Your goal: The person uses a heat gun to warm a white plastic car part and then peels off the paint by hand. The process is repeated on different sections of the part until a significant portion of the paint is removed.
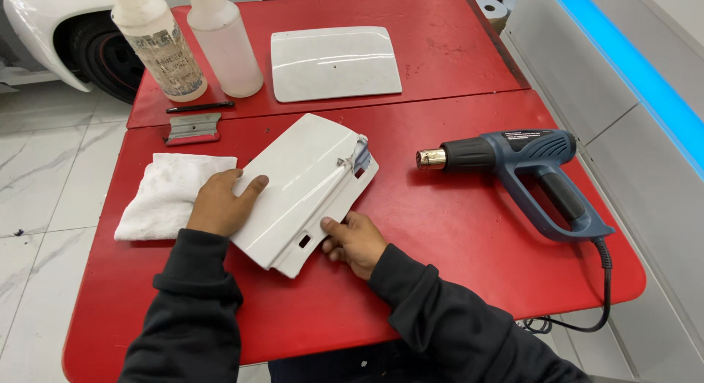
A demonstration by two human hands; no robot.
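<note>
We press our left hand (pixel 220 205) flat on a white panel (pixel 304 185) lying on the red table (pixel 455 236), fingers together and the thumb spread out across the glossy face. Our right hand (pixel 353 240) pinches the panel's near edge, fingertips clamped on it beside a small slot. Under the left wrist, outward from the knuckles, lies one white cloth (pixel 170 194). Beyond the left fingertips sit one small scraper (pixel 193 128) and one thin black pen (pixel 199 106), then two plastic spray bottles (pixel 191 42). Beyond the panel rests a second white panel (pixel 334 62), well apart. Out past the right hand lies one blue heat gun (pixel 524 170), its cord (pixel 606 280) trailing off the table edge. Nothing stands between our hands.
</note>
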